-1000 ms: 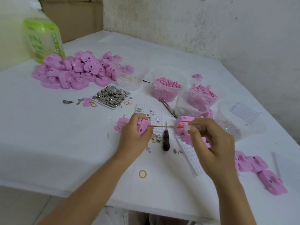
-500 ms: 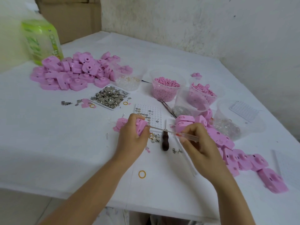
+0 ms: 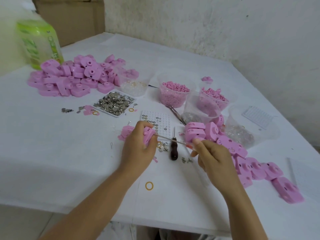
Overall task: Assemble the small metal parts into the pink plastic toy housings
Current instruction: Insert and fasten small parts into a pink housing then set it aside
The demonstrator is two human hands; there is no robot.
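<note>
White table top fills most of the view. A rough pale wall stands close behind its far and right edges, and a cardboard box stands behind the far left corner. The near edge runs under both forearms. Between this edge and the hands, toward the near left corner, a broad stretch of bare white surface shows, with only a yellow ring lying on it.

At the far left side stands a green bottle, and just beside it lies a pile of pink housings. A row of pink housings runs along the right side toward the near right corner. Several clear cups stand near the middle of the far side, some with small pink pieces inside. A flat tray holds the loose metal parts, and near it lies a white grid plate.

The left hand is over the middle of the table, its fingers curled round one pink housing. The right hand pinches the handle end of a thin metal tool; its tip meets the held housing. Under the tool, a dark-handled awl lies on the table between the two hands.
</note>
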